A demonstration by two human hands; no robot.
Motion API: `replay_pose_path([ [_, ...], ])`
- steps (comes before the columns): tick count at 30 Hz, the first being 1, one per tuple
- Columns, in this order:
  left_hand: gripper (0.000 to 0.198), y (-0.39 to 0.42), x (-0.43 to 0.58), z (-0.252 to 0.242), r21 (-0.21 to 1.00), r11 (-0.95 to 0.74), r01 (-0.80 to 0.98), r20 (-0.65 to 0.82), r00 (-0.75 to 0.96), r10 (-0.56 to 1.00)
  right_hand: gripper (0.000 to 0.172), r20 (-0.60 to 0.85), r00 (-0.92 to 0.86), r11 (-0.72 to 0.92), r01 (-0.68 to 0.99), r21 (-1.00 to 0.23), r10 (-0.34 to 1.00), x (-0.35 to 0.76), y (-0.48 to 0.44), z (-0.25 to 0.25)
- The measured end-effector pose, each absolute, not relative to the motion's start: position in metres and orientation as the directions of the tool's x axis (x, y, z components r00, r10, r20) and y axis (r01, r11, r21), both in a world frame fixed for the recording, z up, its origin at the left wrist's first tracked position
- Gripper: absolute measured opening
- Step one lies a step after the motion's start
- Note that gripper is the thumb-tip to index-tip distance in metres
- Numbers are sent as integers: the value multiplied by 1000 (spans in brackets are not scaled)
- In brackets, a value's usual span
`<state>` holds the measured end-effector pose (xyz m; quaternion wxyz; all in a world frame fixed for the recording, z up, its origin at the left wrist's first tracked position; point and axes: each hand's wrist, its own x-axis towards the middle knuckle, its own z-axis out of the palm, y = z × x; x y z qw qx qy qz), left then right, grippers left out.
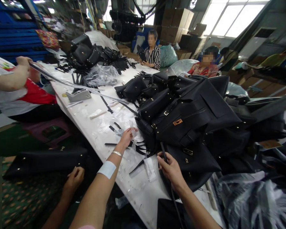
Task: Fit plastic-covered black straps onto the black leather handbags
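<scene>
Right hand point(170, 168), low and right of centre, closed with thumb and fingers on a narrow black strap point(165, 153), running up from the grip against a heap of bags and down past the wrist. Left hand point(126, 137), farther forward near the middle, with fingers curled inward beside a wisp of clear plastic; impossible to tell whether gripping it. On the left arm, a silvery bracelet point(117, 153) and a pale rectangular patch point(107, 169).

Beneath both hands, a white table point(143, 197), strewn with thin plastic scraps and short black strips. Between the hands and slightly nearer the viewer, a small whitish packet point(150, 168). Just beyond the right hand, a large black handbag point(195, 109) with a gold-coloured clasp, lying on and among other black bags. At lower right, a crumpled mass of clear plastic wrapping point(250, 200).

Farther up the table, a pale grey holder point(79, 95) and a second pile of black bags point(85, 55). At lower left, a co-worker's hand point(77, 176) beside a long black bag point(47, 162). At upper left, another person's raised hand point(23, 62), holding long strips point(62, 80). Across the table, a person in a striped shirt point(153, 57).
</scene>
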<state>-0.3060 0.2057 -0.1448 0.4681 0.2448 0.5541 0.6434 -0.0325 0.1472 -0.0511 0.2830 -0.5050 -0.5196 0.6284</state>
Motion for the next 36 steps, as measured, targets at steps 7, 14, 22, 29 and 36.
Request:
replay_pose_path([
  [7, 14, 177, -264, -118, 684, -82, -724, -273, -358, 893, 63, -199, -387, -199, 41, -979, 900, -93, 168, -76],
  [14, 10, 155, -256, -98, 497, -209, -842, -322, -403, 857, 42, -336, -424, -313, 124, -941, 841, -107, 174, -103],
  [22, 35, 10, -260, -137, 774, -43, -631, -479, -630, 611, 46, -357, -337, -330, 139, -934, 871, -106, 198, -110],
  [29, 43, -235, -183, -237, 291, 947, 136, -665, -682, 303, 56, -377, -415, -320, 202, -926, 828, -101, 207, -117],
  [36, 47, -148, -179, -202, 574, 613, 543, -219, -620, 754, 44, -317, -366, -134, 446, -885, 875, -65, 171, -115],
])
